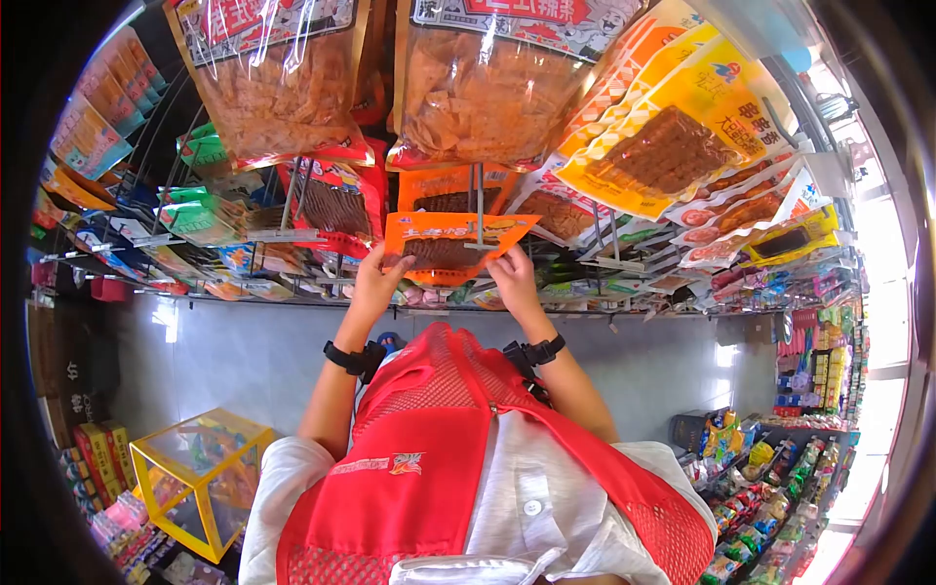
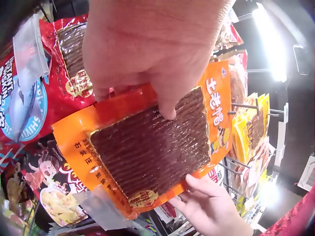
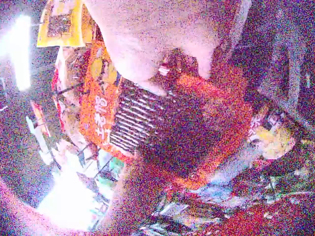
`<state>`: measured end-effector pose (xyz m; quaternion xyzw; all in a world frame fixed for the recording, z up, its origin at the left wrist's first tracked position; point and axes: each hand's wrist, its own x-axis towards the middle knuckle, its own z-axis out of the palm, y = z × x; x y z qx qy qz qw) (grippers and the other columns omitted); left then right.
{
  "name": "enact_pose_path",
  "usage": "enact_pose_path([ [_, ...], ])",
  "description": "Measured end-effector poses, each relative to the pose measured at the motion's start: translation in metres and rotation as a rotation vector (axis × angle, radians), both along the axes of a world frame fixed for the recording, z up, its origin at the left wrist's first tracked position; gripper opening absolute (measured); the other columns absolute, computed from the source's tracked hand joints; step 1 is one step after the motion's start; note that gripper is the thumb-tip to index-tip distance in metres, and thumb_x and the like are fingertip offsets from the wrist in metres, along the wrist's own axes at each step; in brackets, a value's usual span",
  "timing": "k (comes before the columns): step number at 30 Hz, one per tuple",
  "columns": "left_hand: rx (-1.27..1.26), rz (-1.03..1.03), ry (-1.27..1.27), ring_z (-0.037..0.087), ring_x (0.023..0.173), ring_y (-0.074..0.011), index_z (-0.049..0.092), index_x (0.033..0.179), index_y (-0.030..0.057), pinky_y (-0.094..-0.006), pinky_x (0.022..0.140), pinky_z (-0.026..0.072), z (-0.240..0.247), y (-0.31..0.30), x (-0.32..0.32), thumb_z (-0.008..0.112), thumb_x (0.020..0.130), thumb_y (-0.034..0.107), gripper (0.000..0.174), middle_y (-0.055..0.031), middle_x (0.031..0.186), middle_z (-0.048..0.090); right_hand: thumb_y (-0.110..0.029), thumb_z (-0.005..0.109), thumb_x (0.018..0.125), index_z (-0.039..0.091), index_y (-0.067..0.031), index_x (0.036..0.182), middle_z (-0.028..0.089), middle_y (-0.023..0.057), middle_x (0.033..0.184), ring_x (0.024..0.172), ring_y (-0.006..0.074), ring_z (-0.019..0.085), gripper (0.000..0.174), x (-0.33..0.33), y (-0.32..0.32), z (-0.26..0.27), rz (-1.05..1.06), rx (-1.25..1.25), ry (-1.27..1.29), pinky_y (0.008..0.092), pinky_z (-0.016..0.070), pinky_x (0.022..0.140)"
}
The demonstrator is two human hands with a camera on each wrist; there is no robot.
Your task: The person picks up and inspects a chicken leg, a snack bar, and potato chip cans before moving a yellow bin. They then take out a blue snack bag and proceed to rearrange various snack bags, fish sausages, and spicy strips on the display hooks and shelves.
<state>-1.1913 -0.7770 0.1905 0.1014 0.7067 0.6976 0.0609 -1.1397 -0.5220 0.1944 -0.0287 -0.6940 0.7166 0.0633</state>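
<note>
Both hands hold an orange snack packet (image 1: 444, 255) with a clear window onto dark brown, ridged strips. At its left edge my left hand (image 1: 378, 277) pinches it, thumb over the front. My right hand (image 1: 514, 277) pinches the opposite edge. In the left wrist view, the left hand (image 2: 147, 44) comes over the packet (image 2: 147, 152) from above, and the right hand (image 2: 211, 206) grips its lower edge. The noisy right wrist view shows the right hand (image 3: 147, 44) on the packet (image 3: 211, 98). A metal display hook (image 1: 479, 210) overlaps the packet; another orange packet (image 1: 429, 185) hangs behind.
Large clear-fronted snack bags (image 1: 478, 107) hang close above, with yellow packets (image 1: 673, 146) to the right and a red packet (image 1: 336, 205) to the left. Metal hooks (image 1: 283, 235) jut from the rack. Behind are a yellow-framed box (image 1: 200, 478) and snack shelves (image 1: 770, 497).
</note>
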Motion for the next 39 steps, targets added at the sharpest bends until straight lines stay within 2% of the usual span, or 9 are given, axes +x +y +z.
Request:
enact_pose_path([
  [3,0.065,0.049,0.024,0.058,0.099,-0.0125,0.049,0.131,0.0017,-0.027,0.086,0.0466,0.002,0.004,-0.003,0.069,0.086,0.004,0.05,-0.0065,0.113,0.062,0.003,0.054,0.088,0.042,-0.0021,0.137,0.05,0.0091,0.131,0.122,0.019,0.051,0.051,-0.012,0.007,-0.013,-0.027,-0.062,0.059,0.0324,0.0421,0.1],
  [6,0.052,0.09,0.104,0.051,0.121,-0.018,0.036,0.143,0.0022,-0.0298,0.102,0.041,0.011,0.01,-0.004,0.069,0.084,0.0,0.068,-0.0116,0.132,0.052,0.005,0.055,0.084,0.031,-0.004,0.144,0.042,0.0108,0.139,0.129,0.0217,0.045,0.065,-0.023,0.011,-0.021,-0.004,-0.002,0.05,0.0338,0.0391,0.103],
  [9,0.113,-0.002,0.107,0.041,0.134,-0.0199,0.031,0.146,0.0013,-0.0324,0.111,0.0332,0.009,0.016,-0.008,0.069,0.082,-0.003,0.074,-0.0144,0.142,0.043,0.004,0.056,0.082,0.026,-0.0046,0.146,0.039,0.0118,0.142,0.131,0.0234,0.042,0.071,-0.03,0.011,-0.024,0.057,0.057,0.034,0.0348,0.0355,0.106],
  [13,0.191,0.057,0.064,0.042,0.132,-0.02,0.03,0.147,0.001,-0.0317,0.11,0.0342,0.012,0.022,-0.009,0.07,0.082,-0.004,0.076,-0.0147,0.14,0.044,0.002,0.059,0.082,0.026,-0.0052,0.146,0.04,0.0112,0.141,0.129,0.0238,0.043,0.072,-0.035,0.013,-0.028,0.042,0.074,0.029,0.0359,0.033,0.107],
  [16,-0.015,0.052,0.148,0.047,0.126,-0.0192,0.033,0.143,0.0004,-0.0319,0.107,0.0361,0.005,0.018,-0.017,0.071,0.083,-0.003,0.071,-0.0135,0.134,0.047,-0.001,0.063,0.084,0.027,-0.0061,0.146,0.04,0.0106,0.141,0.129,0.023,0.042,0.072,-0.031,0.014,-0.016,0.02,0.06,0.0,0.038,0.0331,0.108],
  [20,0.222,0.069,0.076,0.052,0.117,-0.0181,0.042,0.13,-0.0002,-0.0316,0.102,0.0393,0.019,0.024,-0.011,0.072,0.084,0.001,0.055,-0.0116,0.125,0.053,-0.007,0.067,0.087,0.032,-0.0065,0.145,0.044,0.0086,0.137,0.125,0.0204,0.045,0.068,-0.023,0.014,0.001,0.003,0.102,-0.003,0.039,0.0373,0.105],
  [26,0.131,0.077,0.114,0.053,0.11,-0.0176,0.047,0.121,-0.0008,-0.0309,0.097,0.0412,0.02,0.027,-0.009,0.071,0.086,0.004,0.043,-0.0109,0.117,0.058,-0.007,0.064,0.092,0.045,-0.0019,0.132,0.056,0.0045,0.121,0.108,0.0137,0.056,0.044,-0.017,0.003,0.0,-0.011,-0.035,0.099,0.0295,0.0451,0.095],
  [32,0.089,0.173,0.145,0.054,0.108,-0.0216,0.047,0.122,-0.0019,-0.0324,0.097,0.0413,0.033,0.034,-0.013,0.07,0.088,0.008,0.042,-0.0135,0.114,0.057,-0.01,0.064,0.094,0.053,0.0009,0.115,0.06,0.0048,0.11,0.099,0.0111,0.056,0.026,-0.027,0.011,0.001,-0.101,0.103,0.138,0.0275,0.0454,0.091],
  [39,-0.037,0.273,0.155,0.051,0.118,-0.0278,0.035,0.134,-0.0035,-0.0355,0.102,0.0397,0.025,0.05,-0.009,0.069,0.089,0.009,0.058,-0.0201,0.124,0.052,-0.015,0.065,0.094,0.044,-0.001,0.128,0.053,0.0084,0.124,0.114,0.0154,0.054,0.043,-0.03,0.009,-0.007,-0.191,0.087,0.055,0.0325,0.0446,0.098],
])
